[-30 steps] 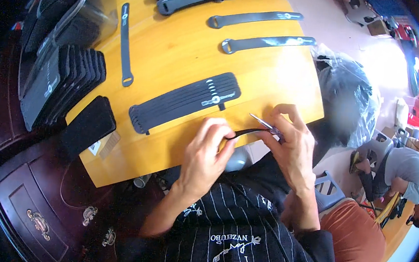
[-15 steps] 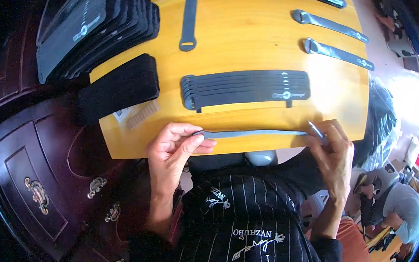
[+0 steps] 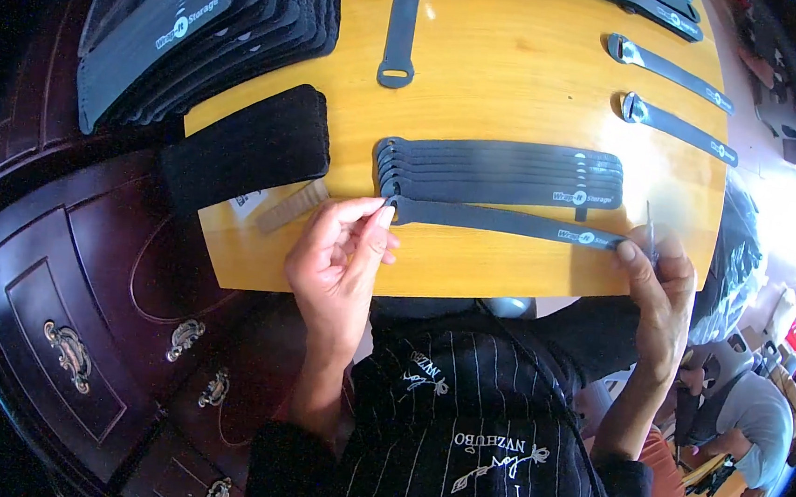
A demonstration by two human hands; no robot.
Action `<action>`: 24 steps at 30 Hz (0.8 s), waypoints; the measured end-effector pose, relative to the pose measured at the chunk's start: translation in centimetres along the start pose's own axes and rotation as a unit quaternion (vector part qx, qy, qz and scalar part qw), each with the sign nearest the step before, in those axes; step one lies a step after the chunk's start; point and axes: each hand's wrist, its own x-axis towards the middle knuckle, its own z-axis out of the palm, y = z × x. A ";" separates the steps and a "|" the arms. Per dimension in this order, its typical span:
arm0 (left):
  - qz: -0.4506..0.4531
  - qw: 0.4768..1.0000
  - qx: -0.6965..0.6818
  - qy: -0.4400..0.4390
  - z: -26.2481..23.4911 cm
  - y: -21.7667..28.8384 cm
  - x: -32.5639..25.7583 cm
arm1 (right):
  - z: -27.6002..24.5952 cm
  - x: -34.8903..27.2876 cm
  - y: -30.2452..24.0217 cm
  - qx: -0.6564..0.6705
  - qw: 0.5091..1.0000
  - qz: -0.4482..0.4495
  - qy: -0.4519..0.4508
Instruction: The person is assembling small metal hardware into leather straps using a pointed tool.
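A dark grey hook-and-loop strap (image 3: 512, 224) is stretched between my two hands, its printed face up. My left hand (image 3: 339, 261) pinches the slotted end between thumb and fingertips. At the other end, my right hand (image 3: 664, 288) grips the strap with the thumb on top. A slim, pointed silver tool (image 3: 649, 226) also sticks up from the right hand; its kind is unclear. Just beyond lies a neat row of overlapping straps (image 3: 488, 169), slotted ends to the left. The held strap lies along the near edge of this row.
A tall stack of wide dark straps (image 3: 152, 52) is at the far left, with a fuzzy black bundle (image 3: 266, 140) nearer. A single strap (image 3: 400, 34) lies at the back of the yellow table (image 3: 513, 89). Two straps with metal-looking ends, including one (image 3: 678, 130), lie at right. People sit beyond.
Both hands have carried the strap away from me, up against the row. The strap has turned from edge-on to flat, so its printed face now shows. The view has shifted slightly.
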 end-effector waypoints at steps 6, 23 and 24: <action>-0.003 0.999 0.030 0.022 0.6 -0.1 0.3 | 0.0 0.7 0.0 -0.024 1.000 0.009 0.012; 0.021 0.994 0.093 0.058 1.2 -0.3 0.6 | 0.2 1.3 0.2 -0.079 0.997 0.018 0.018; 0.021 0.994 0.092 0.058 1.3 -0.4 0.6 | 0.2 1.3 0.2 -0.083 0.996 0.016 0.024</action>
